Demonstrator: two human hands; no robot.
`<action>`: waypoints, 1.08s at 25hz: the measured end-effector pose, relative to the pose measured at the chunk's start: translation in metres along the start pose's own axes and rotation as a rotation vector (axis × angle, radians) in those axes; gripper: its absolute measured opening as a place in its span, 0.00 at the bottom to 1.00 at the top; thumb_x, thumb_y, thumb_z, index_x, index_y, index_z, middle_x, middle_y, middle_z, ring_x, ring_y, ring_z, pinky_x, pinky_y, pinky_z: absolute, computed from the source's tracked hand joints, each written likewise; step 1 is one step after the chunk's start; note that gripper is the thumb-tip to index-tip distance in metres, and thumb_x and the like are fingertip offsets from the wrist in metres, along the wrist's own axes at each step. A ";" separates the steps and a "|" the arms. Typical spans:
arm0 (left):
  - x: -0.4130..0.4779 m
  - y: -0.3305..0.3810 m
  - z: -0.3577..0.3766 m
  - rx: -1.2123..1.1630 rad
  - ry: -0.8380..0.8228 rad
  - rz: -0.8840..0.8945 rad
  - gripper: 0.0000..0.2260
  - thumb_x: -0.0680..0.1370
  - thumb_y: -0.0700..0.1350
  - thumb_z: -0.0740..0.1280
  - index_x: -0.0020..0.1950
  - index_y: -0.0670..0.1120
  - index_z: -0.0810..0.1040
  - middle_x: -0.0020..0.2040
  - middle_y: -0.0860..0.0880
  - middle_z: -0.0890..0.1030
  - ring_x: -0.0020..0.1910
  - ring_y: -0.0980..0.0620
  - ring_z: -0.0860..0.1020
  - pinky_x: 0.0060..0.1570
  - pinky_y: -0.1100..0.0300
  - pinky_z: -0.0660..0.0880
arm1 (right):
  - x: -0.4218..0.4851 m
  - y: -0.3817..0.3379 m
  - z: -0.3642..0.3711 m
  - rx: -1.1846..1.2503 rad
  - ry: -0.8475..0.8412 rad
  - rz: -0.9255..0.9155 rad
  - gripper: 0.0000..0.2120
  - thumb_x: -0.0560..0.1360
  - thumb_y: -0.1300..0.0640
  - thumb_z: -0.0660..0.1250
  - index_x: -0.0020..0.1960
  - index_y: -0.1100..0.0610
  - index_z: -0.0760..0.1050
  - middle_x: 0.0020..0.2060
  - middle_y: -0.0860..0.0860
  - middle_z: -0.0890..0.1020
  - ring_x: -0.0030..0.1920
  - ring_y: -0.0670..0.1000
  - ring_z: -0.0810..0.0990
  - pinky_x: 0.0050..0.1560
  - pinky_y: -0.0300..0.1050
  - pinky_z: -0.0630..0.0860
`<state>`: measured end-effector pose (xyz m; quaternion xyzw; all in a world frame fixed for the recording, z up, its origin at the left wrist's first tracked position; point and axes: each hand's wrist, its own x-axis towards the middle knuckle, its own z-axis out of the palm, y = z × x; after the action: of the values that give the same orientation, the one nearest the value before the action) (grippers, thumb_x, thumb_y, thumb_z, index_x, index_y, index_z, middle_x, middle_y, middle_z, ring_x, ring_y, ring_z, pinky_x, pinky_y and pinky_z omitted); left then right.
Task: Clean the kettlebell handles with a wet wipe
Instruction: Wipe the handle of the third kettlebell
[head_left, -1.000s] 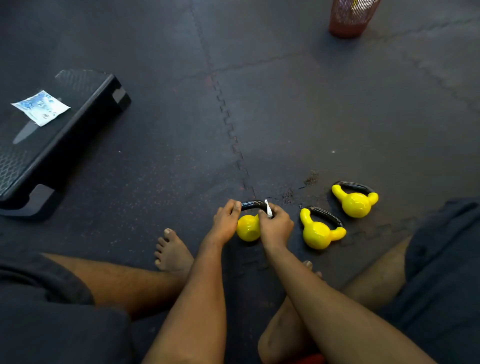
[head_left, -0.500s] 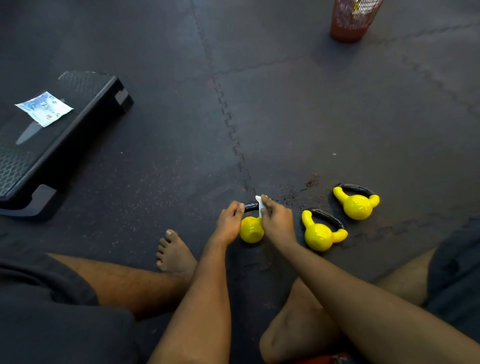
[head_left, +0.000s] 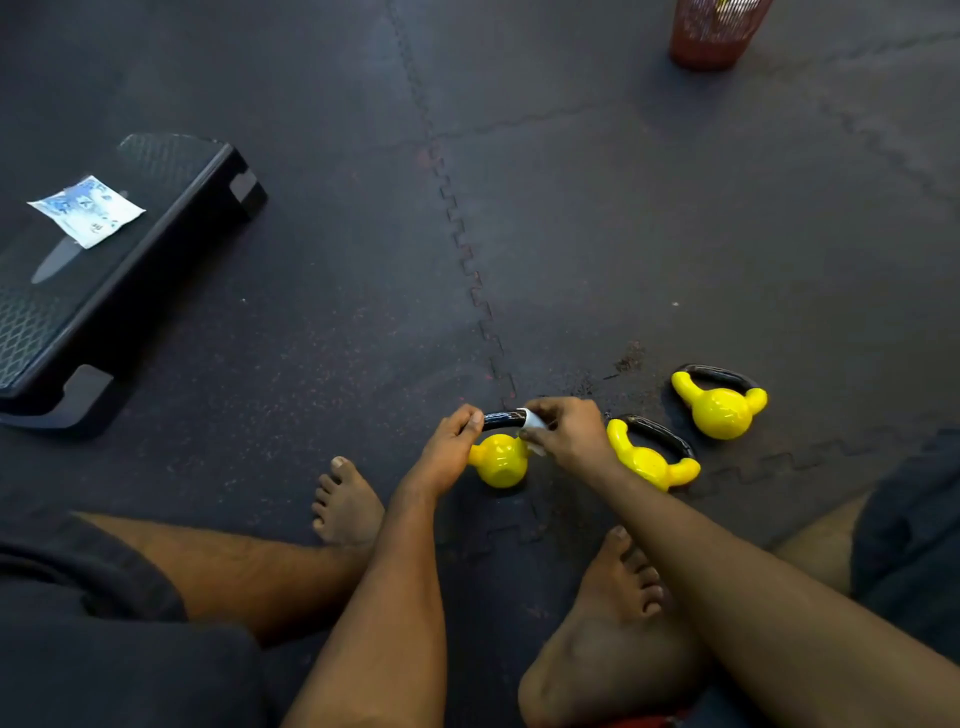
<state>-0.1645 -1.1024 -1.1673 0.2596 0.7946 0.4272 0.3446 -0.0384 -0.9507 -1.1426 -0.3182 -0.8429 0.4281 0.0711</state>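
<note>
Three small yellow kettlebells with black handles lie on the dark floor mat. My left hand (head_left: 451, 446) grips the left end of the black handle of the nearest kettlebell (head_left: 500, 460). My right hand (head_left: 570, 433) pinches a white wet wipe (head_left: 532, 422) wrapped around the right part of that same handle. A second kettlebell (head_left: 647, 457) lies just right of my right hand, partly hidden by my wrist. The third kettlebell (head_left: 719, 405) rests further right and a little farther away.
A black aerobic step (head_left: 104, 291) stands at the left with a blue and white wipe packet (head_left: 85, 210) on top. A red mesh bin (head_left: 714, 31) is at the far top right. My bare feet (head_left: 345, 506) and legs frame the near floor.
My right hand with the wipe has slid along the handle, first toward the left hand, then back right. The left hand keeps its grip. The view shifted slightly.
</note>
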 end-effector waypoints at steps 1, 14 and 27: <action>0.001 -0.001 -0.001 -0.013 -0.009 -0.008 0.12 0.83 0.52 0.57 0.41 0.57 0.73 0.43 0.49 0.71 0.42 0.55 0.69 0.44 0.57 0.66 | 0.004 0.000 -0.005 -0.059 -0.064 -0.031 0.11 0.67 0.55 0.76 0.49 0.55 0.84 0.37 0.53 0.86 0.41 0.50 0.84 0.43 0.47 0.78; 0.010 0.013 0.018 0.119 0.088 -0.001 0.10 0.82 0.52 0.58 0.42 0.54 0.73 0.43 0.44 0.73 0.43 0.49 0.71 0.39 0.57 0.63 | -0.028 0.008 0.027 -0.182 0.317 0.058 0.11 0.72 0.53 0.70 0.54 0.50 0.81 0.36 0.55 0.78 0.40 0.55 0.76 0.36 0.43 0.60; 0.008 0.009 0.010 0.004 0.053 -0.006 0.13 0.81 0.52 0.59 0.38 0.58 0.74 0.42 0.46 0.72 0.42 0.51 0.70 0.39 0.58 0.64 | -0.003 0.005 -0.018 -0.018 -0.185 -0.010 0.14 0.69 0.55 0.76 0.55 0.53 0.84 0.40 0.52 0.86 0.42 0.43 0.79 0.41 0.42 0.71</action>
<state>-0.1612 -1.0875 -1.1665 0.2466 0.8051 0.4310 0.3244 -0.0265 -0.9379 -1.1346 -0.2739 -0.8512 0.4476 -0.0077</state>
